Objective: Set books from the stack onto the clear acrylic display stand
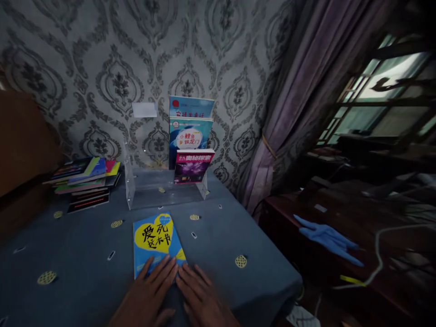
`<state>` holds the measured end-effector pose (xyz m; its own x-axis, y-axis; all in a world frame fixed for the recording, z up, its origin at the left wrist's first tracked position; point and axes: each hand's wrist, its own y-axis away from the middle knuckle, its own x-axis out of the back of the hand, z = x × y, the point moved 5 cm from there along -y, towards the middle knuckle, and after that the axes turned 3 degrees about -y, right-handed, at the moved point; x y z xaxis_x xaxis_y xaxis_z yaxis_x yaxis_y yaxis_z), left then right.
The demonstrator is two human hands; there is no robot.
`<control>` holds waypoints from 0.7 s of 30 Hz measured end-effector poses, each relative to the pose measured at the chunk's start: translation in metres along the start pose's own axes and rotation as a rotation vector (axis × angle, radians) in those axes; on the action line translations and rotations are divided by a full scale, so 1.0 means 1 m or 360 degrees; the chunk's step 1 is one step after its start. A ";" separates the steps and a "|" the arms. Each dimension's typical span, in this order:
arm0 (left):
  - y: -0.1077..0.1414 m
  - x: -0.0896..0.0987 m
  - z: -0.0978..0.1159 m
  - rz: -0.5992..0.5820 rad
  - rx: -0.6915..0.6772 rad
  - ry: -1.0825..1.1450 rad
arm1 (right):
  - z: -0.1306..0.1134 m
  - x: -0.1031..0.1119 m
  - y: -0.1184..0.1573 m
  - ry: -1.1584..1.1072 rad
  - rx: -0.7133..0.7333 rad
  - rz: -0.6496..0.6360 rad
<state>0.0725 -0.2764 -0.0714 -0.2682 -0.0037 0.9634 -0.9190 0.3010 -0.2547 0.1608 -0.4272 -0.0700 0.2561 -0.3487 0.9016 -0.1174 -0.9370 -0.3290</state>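
Observation:
A blue book (153,236) with a yellow heart on its cover lies flat near the front of the table. My left hand (150,288) rests on its lower edge, fingers stretched out over the cover. Beside it, my right hand (200,290) lies flat with fingers extended, its fingertips at the book's lower right corner. Neither hand is wrapped round anything. Behind the book stands a clear acrylic rack (163,195). On the rack's right side stand a purple-and-pink book (194,168), a blue book with a white oval (190,134) and, rearmost, another blue book (190,105).
A stack of books (88,177) sits at the table's back left, near a brown box-like object (23,136). The blue tablecloth (218,254) ends at the right. Beyond that edge, a blue glove (327,238) and a pale cable (377,250) lie on a dark red surface. A curtain (289,100) hangs behind.

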 end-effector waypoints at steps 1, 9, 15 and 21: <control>0.003 0.002 -0.003 0.0008 -0.0001 -0.0004 | 0.001 -0.002 -0.004 -0.0006 0.0014 -0.0020; 0.027 -0.033 -0.052 0.0194 0.0324 -0.0054 | 0.003 0.009 -0.055 -0.0252 -0.0205 -0.0177; 0.024 -0.047 -0.109 0.0173 0.0773 0.0004 | 0.027 0.010 -0.109 -0.0332 -0.0397 -0.0205; 0.010 -0.034 -0.140 0.0151 0.1321 0.0054 | 0.053 -0.006 -0.142 -0.0250 -0.0600 -0.0104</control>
<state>0.1126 -0.1401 -0.0951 -0.3586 0.0187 0.9333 -0.8107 -0.5018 -0.3014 0.2271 -0.2930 -0.0433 0.4147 -0.3149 0.8537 -0.4315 -0.8941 -0.1202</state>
